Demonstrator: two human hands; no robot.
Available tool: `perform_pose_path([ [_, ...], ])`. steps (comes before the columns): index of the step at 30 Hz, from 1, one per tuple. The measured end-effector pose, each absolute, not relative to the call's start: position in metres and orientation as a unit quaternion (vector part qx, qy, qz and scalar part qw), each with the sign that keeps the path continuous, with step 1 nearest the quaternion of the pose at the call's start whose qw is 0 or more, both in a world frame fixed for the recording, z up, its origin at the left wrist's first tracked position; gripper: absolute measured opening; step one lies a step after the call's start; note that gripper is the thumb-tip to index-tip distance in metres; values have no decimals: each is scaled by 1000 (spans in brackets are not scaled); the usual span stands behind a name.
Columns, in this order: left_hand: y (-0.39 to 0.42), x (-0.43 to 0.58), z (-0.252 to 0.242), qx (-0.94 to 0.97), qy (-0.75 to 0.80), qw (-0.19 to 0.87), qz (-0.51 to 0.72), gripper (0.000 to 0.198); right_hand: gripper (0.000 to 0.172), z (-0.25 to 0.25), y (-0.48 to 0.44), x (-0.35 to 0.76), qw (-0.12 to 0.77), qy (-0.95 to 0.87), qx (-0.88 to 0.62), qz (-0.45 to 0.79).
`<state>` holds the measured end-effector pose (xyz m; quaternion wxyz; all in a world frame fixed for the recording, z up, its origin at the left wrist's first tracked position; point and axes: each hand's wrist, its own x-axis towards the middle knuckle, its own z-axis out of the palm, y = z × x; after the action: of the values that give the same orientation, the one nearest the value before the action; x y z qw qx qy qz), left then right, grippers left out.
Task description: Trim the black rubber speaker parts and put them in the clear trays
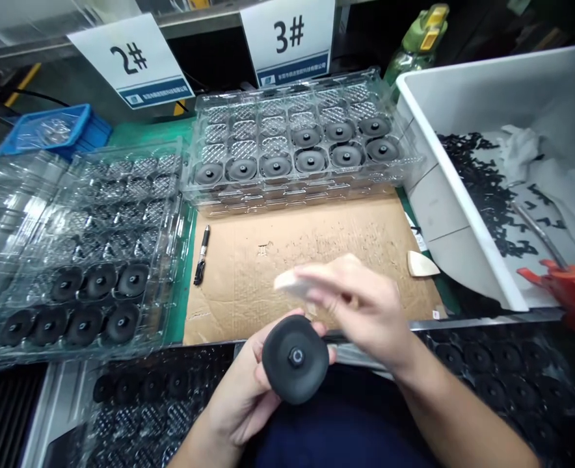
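My left hand is closed round the edge of a black dished part, a rounded square with a small metal insert at its middle. The dished face is turned up toward me. Just above and to the right, my right hand pinches a small white flat piece, blurred by motion; its exact kind does not show. The white piece is apart from the black part. Both hands are over the near edge of a cardboard sheet.
Clear trays with black parts stand behind; another tray is at left. A white bin holds small black scraps and a red-handled tool. On the cardboard lie a pen and a cream wedge.
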<state>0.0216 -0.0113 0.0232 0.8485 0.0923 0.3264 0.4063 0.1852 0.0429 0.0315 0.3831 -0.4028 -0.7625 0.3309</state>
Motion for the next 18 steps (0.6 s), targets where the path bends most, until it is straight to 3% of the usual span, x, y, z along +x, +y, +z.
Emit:
perform_pose_path([
  [3, -14, 17, 23, 69, 290, 864, 407, 40, 26, -11, 35, 197, 360, -660, -559, 348],
  [8, -16, 14, 15, 70, 275, 858, 429, 40, 24, -59, 7, 204, 275, -712, -523, 379],
  [13, -19, 17, 11, 55, 296, 849, 435, 42, 28, 1, 10, 193, 351, -671, -560, 336],
  [15, -19, 15, 11, 61, 328, 830, 448, 38, 33, 34, 11, 181, 411, -707, -497, 290],
  [18, -18, 11, 14, 75, 378, 793, 471, 40, 30, 60, 9, 162, 395, -797, -351, 294],
])
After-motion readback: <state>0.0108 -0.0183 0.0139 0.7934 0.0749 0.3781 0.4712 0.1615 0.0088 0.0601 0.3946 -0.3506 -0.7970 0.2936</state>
